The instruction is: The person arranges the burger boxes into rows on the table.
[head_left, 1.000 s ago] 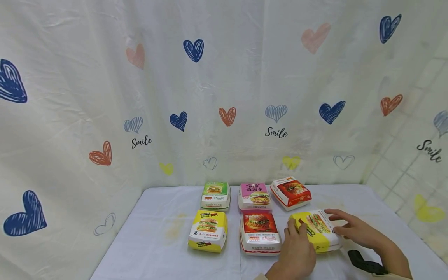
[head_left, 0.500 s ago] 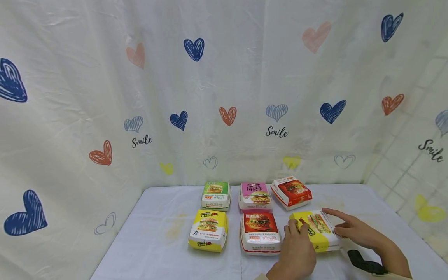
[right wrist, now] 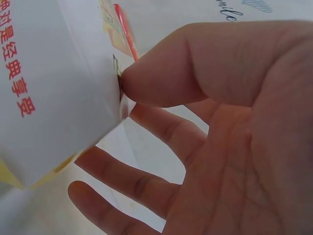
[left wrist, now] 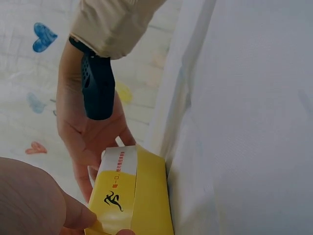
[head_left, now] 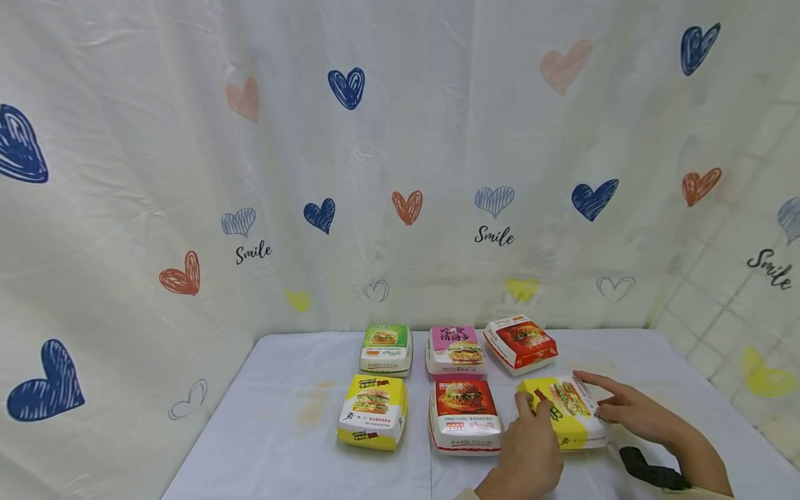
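Observation:
A yellow-and-white burger box [head_left: 569,417] lies on the table at the right, turned at a slant, between both hands. My left hand [head_left: 528,451] holds its left side; in the left wrist view the thumb of that hand [left wrist: 29,200] lies on the yellow lid edge. On the opposite side, my right hand [head_left: 644,417] grips the white end, index finger stretched along the far edge. Close up in the right wrist view, the right thumb [right wrist: 166,73] presses the box's white edge [right wrist: 58,98], while the other fingers spread below it. The box's underside is hidden.
Left of the left hand stands a red-and-white burger box [head_left: 465,417], with another yellow one [head_left: 371,411] further left. Behind are a green box [head_left: 385,349], a pink box [head_left: 456,351] and a tilted red box [head_left: 520,344]. A heart-printed curtain [head_left: 437,153] hangs behind the table.
The right index finger has shifted slightly left along the box's far edge. The left fingers have drawn together a little. The boxes stay about where they were.

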Demonstrator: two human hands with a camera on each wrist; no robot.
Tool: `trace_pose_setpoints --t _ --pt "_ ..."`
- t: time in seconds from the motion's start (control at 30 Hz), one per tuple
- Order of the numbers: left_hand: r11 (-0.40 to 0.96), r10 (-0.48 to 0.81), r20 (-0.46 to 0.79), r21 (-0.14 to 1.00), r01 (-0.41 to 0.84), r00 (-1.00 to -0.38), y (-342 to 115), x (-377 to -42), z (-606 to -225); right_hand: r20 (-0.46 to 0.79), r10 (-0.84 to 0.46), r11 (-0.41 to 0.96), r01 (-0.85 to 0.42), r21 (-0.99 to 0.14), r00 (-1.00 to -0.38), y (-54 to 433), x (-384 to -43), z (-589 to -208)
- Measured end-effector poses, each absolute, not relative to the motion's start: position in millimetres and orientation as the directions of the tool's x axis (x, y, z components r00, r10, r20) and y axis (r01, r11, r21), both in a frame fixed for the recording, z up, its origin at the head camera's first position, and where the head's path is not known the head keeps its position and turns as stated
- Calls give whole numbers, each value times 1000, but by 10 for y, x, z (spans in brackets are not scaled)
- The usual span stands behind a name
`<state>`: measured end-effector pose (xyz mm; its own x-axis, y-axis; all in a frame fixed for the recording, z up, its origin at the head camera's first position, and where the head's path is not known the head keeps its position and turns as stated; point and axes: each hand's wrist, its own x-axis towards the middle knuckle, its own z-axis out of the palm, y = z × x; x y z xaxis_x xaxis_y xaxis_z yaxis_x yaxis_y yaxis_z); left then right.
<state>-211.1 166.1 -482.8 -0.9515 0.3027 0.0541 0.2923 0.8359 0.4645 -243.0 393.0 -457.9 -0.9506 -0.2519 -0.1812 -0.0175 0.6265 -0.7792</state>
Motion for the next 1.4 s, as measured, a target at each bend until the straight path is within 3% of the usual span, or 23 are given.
trace_pose_setpoints --t 0.3,0.77,1.4 --pt "788 296 34 556 264 -955 1650 -2117 -4823 -147 -230 622 -29 -782 -962 3857 -2438 -4574" --pt "750 325 47 596 288 -945 1640 -2104 -4858 -162 -233 626 -20 -780 -959 3881 -2455 -4579" --pt "835 322 47 458 307 -946 1670 -2086 -4917 -136 -157 700 -13 -714 -978 4034 -2402 -4568"
